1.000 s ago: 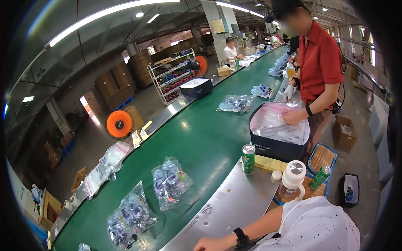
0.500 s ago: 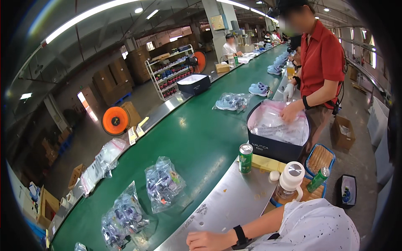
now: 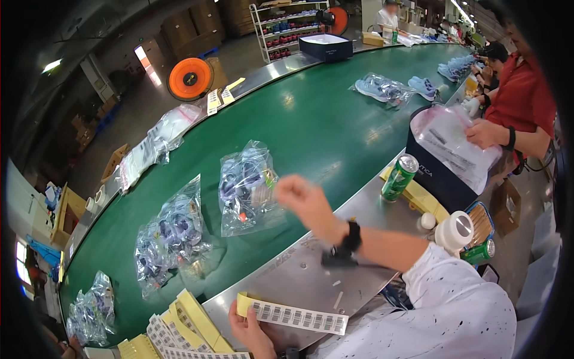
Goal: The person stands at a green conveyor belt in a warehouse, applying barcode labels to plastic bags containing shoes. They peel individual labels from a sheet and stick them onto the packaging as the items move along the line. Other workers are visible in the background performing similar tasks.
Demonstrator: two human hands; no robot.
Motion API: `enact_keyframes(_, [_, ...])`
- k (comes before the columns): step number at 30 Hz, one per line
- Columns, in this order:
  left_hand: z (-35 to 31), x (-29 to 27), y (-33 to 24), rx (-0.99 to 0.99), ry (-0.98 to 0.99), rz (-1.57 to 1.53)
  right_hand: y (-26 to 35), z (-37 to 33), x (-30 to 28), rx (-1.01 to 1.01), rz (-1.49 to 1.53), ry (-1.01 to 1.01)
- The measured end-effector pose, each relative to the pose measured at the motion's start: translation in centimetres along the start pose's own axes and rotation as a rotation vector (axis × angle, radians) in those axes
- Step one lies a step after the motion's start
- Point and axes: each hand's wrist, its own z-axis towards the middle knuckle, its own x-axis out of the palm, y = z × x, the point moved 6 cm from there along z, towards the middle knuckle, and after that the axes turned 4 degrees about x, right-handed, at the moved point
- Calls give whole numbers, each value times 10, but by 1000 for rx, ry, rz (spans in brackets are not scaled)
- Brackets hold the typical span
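Observation:
My left hand [image 3: 252, 332], at the front edge, pinches the yellow-ended strip of barcode labels [image 3: 299, 316] lying over the metal ledge. My right hand [image 3: 311, 206], a black band at its wrist, reaches over the green belt. Its fingers are curled together and slightly blurred; whatever they hold, if anything, is hidden. Just left of them lies a clear bag of light blue and purple shoes [image 3: 242, 185]. A second bag of shoes [image 3: 173, 233] lies nearer and further left, and a third bag [image 3: 92, 308] is at the lower left.
Yellow-backed label sheets [image 3: 191, 323] pile up at the front edge. A green can [image 3: 399, 178] and a white-lidded bottle [image 3: 454, 230] stand to the right. Beyond them is a dark box [image 3: 439, 173] of plastic bags, where a co-worker in red [image 3: 529, 90] handles the bags.
My right hand has risen from the ledge and moved out over the belt beside the bagged shoes. My left hand and the label strip have come into view. The view has swung downward.

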Motion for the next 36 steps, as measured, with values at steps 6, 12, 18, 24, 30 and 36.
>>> enact_keyframes(6, [0,5,-2,-7,-96,40,-121,135,-68,272,-76,-263])
enact_keyframes(12, [-2,20,-21,-164,-63,293,-162,190,-67,524,-153,-314])
enact_keyframes(18, [-3,13,-4,-203,-90,282,-190,206,-63,496,-230,-374])
enact_keyframes(24, [-4,11,-3,-234,-108,255,-161,178,-76,281,-100,-314])
enact_keyframes(30, [-3,15,-6,-194,-65,223,-128,206,-100,248,-119,-356])
enact_keyframes(36, [-4,16,-6,-195,-74,232,-106,226,-62,172,-394,-89])
